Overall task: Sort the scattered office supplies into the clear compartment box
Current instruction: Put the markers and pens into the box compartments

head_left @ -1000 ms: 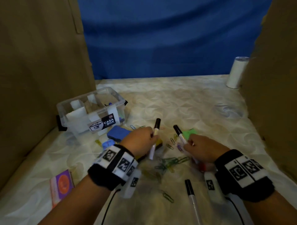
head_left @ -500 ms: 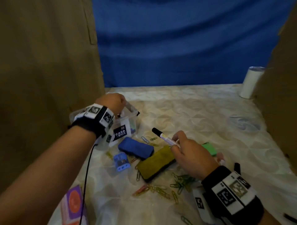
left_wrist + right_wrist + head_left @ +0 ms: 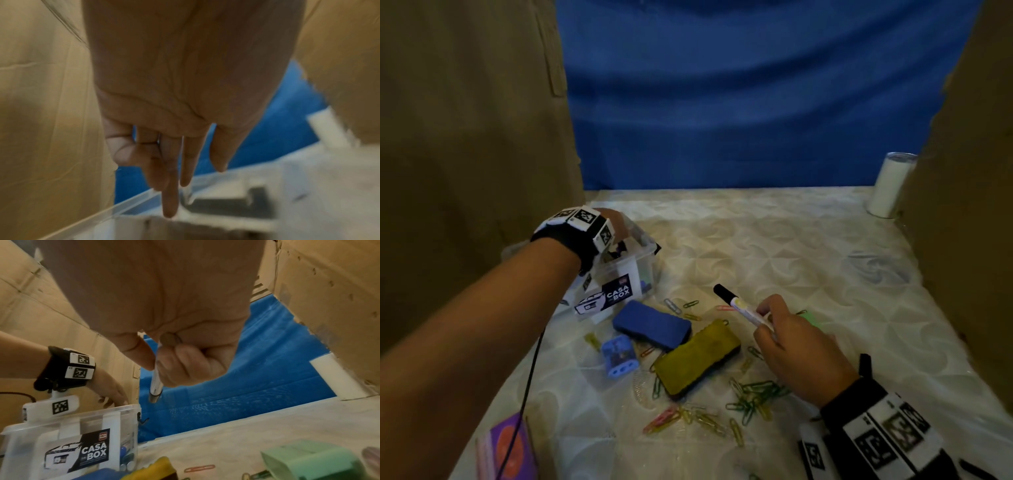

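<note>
The clear compartment box [image 3: 619, 274] with a "CASA BOX" label stands at the left by the cardboard wall. My left hand [image 3: 616, 219] hovers over its far side. In the left wrist view the left hand's fingers [image 3: 170, 186] point straight down at the box rim [image 3: 82, 219] and hold nothing. My right hand [image 3: 784, 335] is mid-table and grips a white marker [image 3: 736, 303] whose black cap points up-left toward the box. The right wrist view shows the marker [image 3: 155, 386] pinched between thumb and curled fingers, with the box [image 3: 82, 434] at lower left.
Between the box and my right hand lie a blue eraser [image 3: 652, 329], a yellow eraser [image 3: 697, 358], a small blue sharpener-like item [image 3: 619, 356], a green block [image 3: 810, 320] and several coloured paper clips [image 3: 753, 397]. A purple pad [image 3: 506, 448] lies near left. Cardboard walls [image 3: 465, 137] flank both sides; a white cylinder [image 3: 890, 185] stands far right.
A second ago each hand held a marker mid-table. My left hand has since moved to the box and its marker is gone. The right hand keeps its marker.
</note>
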Available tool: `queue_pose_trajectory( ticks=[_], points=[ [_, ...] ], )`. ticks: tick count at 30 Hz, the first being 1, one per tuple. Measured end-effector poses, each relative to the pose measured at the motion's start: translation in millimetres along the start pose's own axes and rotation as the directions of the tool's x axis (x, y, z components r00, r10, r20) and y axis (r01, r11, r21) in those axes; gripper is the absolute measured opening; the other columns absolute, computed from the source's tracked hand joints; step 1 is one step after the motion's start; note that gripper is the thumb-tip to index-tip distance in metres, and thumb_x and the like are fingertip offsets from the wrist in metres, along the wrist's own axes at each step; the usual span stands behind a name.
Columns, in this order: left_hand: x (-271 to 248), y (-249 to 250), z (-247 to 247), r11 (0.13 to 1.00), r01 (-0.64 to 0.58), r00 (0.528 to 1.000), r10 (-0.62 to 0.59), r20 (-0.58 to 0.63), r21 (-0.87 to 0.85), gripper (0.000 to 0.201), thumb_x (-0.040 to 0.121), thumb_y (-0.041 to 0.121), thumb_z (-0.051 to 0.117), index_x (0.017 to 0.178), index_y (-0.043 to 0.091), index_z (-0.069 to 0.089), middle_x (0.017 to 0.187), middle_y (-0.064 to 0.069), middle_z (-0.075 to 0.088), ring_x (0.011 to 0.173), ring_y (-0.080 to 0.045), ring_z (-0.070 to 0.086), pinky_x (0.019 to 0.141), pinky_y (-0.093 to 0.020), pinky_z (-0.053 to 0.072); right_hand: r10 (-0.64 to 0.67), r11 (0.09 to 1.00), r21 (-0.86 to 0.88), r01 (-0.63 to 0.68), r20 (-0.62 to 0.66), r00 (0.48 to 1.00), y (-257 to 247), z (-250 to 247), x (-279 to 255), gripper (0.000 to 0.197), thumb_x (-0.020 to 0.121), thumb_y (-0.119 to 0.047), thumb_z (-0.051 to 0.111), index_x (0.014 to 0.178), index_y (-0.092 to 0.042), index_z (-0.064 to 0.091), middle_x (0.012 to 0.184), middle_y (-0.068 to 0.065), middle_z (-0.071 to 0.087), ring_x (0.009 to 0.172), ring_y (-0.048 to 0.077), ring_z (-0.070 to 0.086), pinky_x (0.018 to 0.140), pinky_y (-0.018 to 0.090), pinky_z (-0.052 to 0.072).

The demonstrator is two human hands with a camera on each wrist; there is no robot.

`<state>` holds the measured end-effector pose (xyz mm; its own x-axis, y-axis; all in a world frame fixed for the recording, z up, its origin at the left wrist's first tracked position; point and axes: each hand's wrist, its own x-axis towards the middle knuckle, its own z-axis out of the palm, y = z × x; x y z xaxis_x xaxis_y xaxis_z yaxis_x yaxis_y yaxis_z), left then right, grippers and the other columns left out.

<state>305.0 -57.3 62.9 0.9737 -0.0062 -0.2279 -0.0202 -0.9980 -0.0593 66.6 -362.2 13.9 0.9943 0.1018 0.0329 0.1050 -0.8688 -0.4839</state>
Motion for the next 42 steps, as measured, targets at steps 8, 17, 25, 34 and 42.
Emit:
queue_pose_trajectory(
  ticks=[8,17,25,34,42],
  points=[
    [-124.3,-40.5,20.6,0.990,0.120,0.971,-0.134,-0.199,-0.080,0.043,0.099,0.041,0.029,0.140,0.030,0.040,0.148,-0.008,0.040,0.133,-0.034,0.037,0.110,-0.048,0.031,-0.120,0.992,0.057,0.117,0.056,0.991,-7.0,17.0,5.4,0.015,0.096,-0.025,0.038,0.111,-0.024,0.036,0.061,-0.005,0.047,0.052,0.016,0.046,0.051,0.035,0.034],
    [-149.8,-81.3,95.1,0.901,0.111,0.908,-0.263,-0.327,-0.419,0.050,0.102,0.031,0.028,0.147,0.010,0.031,0.157,-0.015,0.018,0.146,-0.034,0.015,0.120,-0.043,0.013,-0.254,0.948,0.185,0.257,-0.042,0.966,-105.8,29.2,65.6,0.023,0.100,-0.024,0.035,0.123,-0.020,0.036,0.078,0.005,0.053,0.056,0.023,0.048,0.049,0.035,0.033],
    [-154.4,-72.7,94.5,0.859,0.085,0.906,-0.277,-0.320,-0.504,0.053,0.102,0.028,0.023,0.151,0.010,0.016,0.161,-0.009,0.002,0.149,-0.027,-0.001,0.120,-0.041,0.005,-0.053,0.995,-0.076,0.063,0.132,0.990,-185.2,52.5,173.5,0.048,0.094,-0.027,0.041,0.139,-0.011,0.035,0.132,0.019,0.053,0.117,0.034,0.053,0.093,0.039,0.045],
    [-149.3,-74.1,102.2,0.864,0.067,0.887,-0.281,-0.367,-0.500,0.051,0.101,0.029,0.023,0.149,0.012,0.022,0.161,-0.008,0.004,0.149,-0.026,0.000,0.120,-0.047,0.005,-0.030,0.939,-0.333,0.086,0.171,0.985,-180.6,73.2,188.4,0.049,0.089,-0.031,0.031,0.131,-0.017,0.052,0.144,0.007,0.042,0.130,0.034,0.031,0.106,0.047,0.029],
    [-148.7,-73.5,100.7,0.871,0.082,0.897,-0.277,-0.345,-0.484,0.050,0.101,0.028,0.023,0.149,0.018,0.023,0.161,-0.007,0.007,0.149,-0.027,0.003,0.117,-0.055,0.008,-0.336,0.942,-0.055,0.331,-0.152,0.930,-133.3,56.5,95.8,0.037,0.093,-0.015,0.044,0.130,-0.012,0.050,0.133,0.006,0.050,0.121,0.026,0.041,0.101,0.035,0.037]
  ],
)
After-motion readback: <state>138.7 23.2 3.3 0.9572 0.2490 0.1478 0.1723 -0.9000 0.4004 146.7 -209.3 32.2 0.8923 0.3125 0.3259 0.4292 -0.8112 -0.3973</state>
